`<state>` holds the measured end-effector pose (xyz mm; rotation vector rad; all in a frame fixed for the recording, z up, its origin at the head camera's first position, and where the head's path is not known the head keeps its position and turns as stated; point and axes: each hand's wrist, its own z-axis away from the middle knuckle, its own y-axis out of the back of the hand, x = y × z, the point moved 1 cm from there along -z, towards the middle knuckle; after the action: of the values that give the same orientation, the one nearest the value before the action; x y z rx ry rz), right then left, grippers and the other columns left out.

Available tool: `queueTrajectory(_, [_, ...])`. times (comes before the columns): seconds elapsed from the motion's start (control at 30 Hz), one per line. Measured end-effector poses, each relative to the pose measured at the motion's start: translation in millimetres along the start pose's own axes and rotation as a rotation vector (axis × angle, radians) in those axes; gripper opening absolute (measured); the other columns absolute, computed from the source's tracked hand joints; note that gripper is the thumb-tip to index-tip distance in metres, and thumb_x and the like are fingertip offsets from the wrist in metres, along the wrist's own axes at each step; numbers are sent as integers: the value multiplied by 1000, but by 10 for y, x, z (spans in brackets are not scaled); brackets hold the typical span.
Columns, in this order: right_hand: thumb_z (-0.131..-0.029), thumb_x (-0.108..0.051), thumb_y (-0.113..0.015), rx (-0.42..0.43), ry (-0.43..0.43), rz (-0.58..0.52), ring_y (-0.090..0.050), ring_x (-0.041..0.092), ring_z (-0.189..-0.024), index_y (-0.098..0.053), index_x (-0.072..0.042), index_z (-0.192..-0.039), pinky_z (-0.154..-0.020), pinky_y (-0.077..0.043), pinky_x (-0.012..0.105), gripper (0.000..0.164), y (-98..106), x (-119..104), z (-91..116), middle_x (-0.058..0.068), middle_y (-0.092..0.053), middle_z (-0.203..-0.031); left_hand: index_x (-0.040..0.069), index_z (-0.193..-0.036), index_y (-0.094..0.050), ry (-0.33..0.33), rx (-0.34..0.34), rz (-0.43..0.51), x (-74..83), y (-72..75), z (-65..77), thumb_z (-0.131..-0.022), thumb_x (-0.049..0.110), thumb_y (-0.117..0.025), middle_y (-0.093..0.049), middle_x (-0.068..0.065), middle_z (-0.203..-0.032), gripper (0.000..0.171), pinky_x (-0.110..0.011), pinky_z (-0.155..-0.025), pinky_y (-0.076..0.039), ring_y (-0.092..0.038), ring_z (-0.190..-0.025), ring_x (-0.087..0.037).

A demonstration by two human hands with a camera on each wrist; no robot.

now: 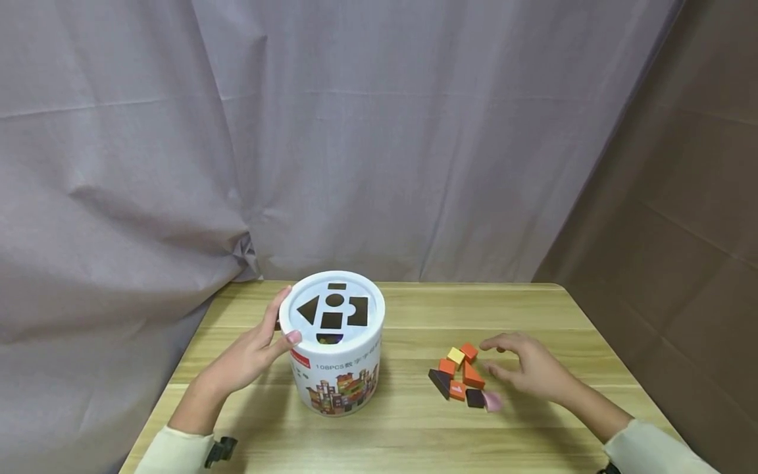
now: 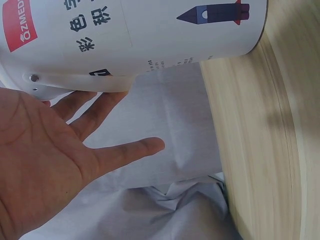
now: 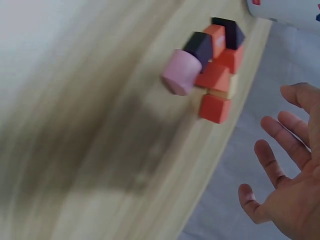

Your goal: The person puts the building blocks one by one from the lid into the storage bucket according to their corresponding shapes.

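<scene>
A white cylindrical toy-block bucket (image 1: pixel 336 378) stands upright on the table, its lid (image 1: pixel 314 332) cut with shaped holes. My left hand (image 1: pixel 245 359) holds it at the left of the rim, thumb on the lid's edge and fingers around the side. In the left wrist view the little finger (image 2: pixel 132 151) sticks out straight, away from the bucket. My right hand (image 1: pixel 527 368) hovers just right of a small group of blocks, fingers loosely bent with nothing between them. The group has orange blocks (image 1: pixel 472 375), a yellow block (image 1: pixel 455 356), dark blocks (image 1: pixel 440 383) and a pink rounded block (image 1: pixel 492 401).
The wooden table (image 1: pixel 408 447) ends at a grey curtain (image 1: pixel 403 164) behind it. A brown-grey cloth (image 1: pixel 681 230) hangs along the right side. The bucket's handle (image 2: pixel 75 81) runs beside the left hand's fingers.
</scene>
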<state>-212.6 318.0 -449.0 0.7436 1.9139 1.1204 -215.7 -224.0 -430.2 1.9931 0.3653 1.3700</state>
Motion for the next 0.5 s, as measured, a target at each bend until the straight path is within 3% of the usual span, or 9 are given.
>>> queueTrajectory(0.23, [-92, -24, -93, -82, -36, -18, -72, 24, -103, -82, -18, -118, -88, -63, 46, 29, -118, 112, 170, -5, -82, -119, 51, -175, 1, 9, 5, -2, 3, 6, 1, -113, 45, -61, -50, -23, -169, 88, -81, -117, -42, -54, -150, -49])
queueTrajectory(0.5, [-88, -29, -96, -78, 19, -42, -70, 19, -100, -82, -18, -113, -85, -62, 38, 30, -215, 224, 285, -6, -82, -115, 49, -175, 1, 7, 3, -13, -8, -4, -6, -114, 46, -60, -51, -23, -168, 87, -81, -116, -43, -54, -150, -49])
